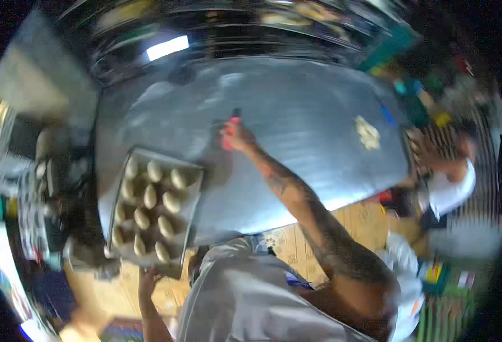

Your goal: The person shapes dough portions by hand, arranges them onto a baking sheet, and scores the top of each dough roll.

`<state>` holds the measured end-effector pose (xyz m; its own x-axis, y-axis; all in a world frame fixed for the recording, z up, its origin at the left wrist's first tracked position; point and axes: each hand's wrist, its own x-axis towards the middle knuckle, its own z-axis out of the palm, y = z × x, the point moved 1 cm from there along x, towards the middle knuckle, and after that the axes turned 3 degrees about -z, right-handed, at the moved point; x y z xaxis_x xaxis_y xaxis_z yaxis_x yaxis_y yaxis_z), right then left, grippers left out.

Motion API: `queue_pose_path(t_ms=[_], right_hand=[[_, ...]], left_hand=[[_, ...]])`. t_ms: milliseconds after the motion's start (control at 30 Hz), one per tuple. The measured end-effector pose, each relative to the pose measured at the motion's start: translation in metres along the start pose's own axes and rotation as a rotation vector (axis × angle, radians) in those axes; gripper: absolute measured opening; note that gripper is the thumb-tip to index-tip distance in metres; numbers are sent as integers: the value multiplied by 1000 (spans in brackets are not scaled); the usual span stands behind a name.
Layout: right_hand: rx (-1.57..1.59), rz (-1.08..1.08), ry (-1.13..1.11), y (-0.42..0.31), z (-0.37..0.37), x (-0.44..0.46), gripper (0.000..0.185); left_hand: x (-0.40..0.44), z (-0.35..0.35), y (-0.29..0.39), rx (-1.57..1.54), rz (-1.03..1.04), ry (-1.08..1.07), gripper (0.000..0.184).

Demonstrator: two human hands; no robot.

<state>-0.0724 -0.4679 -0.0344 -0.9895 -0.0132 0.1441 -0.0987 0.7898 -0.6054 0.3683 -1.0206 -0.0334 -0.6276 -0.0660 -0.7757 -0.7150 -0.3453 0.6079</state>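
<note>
A metal baking tray [197,191] lies at the left side of the metal table, bearing several pale oval dough pieces [150,196] set apart in rows. My left hand [149,275] is at the tray's near edge, its fingers curled at the rim and partly hidden. Out over the middle of the table, my right hand [239,137] is closed around a pink-red tool [228,137] with a dark end. Blur hides what kind of tool it is.
A flattened pale dough scrap [368,133] sits on the right part of the metal table [296,114]. Beyond it, another person in a white top [453,188] is at the table's right end, near a slatted rack. Crowded shelves [274,25] run along the back.
</note>
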Motion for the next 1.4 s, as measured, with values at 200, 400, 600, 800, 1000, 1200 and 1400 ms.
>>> queue_pose_path(t_ms=[200, 400, 600, 800, 1000, 1200, 1400], right_hand=[[83, 20, -120, 79, 49, 35, 22], [655, 161, -267, -39, 28, -81, 22], [545, 0, -720, -248, 32, -273, 26], [405, -452, -367, -316, 84, -313, 38], [-4, -415, -721, -346, 105, -281, 49], [-38, -395, -814, -326, 59, -324, 51], [7, -369, -642, -350, 81, -320, 54]], left_hand=[[-16, 44, -58, 323, 547, 850, 58], [-56, 159, 13, 796, 690, 854, 30], [-58, 147, 42, 1068, 669, 694, 34], [-63, 124, 40, 988, 719, 594, 22], [-58, 108, 46, 952, 767, 539, 18], [-56, 98, 41, 877, 668, 506, 21], [-57, 101, 34, 850, 724, 561, 20]])
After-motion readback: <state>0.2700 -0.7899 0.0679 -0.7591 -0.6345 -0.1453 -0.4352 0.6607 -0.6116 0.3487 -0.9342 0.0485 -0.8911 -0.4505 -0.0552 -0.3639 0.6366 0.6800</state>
